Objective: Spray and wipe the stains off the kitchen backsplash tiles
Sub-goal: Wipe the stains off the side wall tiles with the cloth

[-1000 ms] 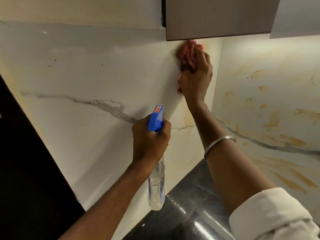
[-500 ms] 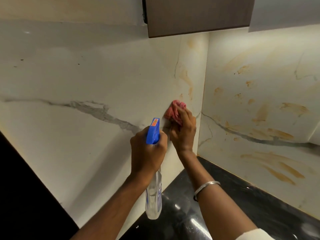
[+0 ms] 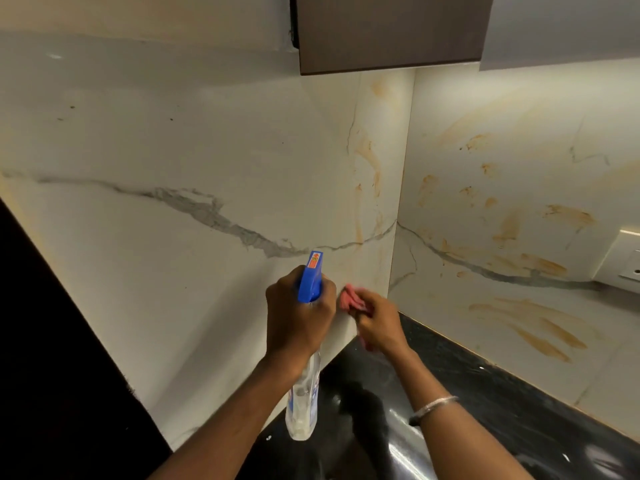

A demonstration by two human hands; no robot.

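Observation:
My left hand (image 3: pixel 298 313) grips a clear spray bottle (image 3: pixel 304 403) with a blue trigger head, held upright and pointed at the left wall. My right hand (image 3: pixel 377 323) is closed on a pink cloth (image 3: pixel 351 299) and presses it against the left backsplash tile (image 3: pixel 173 150) low down, near the corner and just above the counter. Orange-brown stains (image 3: pixel 369 161) run down this tile beside the corner. The right backsplash tile (image 3: pixel 519 168) carries several orange smears (image 3: pixel 533 330).
A black glossy countertop (image 3: pixel 485 403) meets both walls below. A dark brown upper cabinet (image 3: pixel 391 29) hangs over the corner. A white wall socket (image 3: pixel 627 258) sits at the right edge. A dark area (image 3: pixel 52 358) fills the left side.
My right hand has wiped the cloth down the left tile from under the cabinet to near the counter. The left hand with the bottle has stayed about level.

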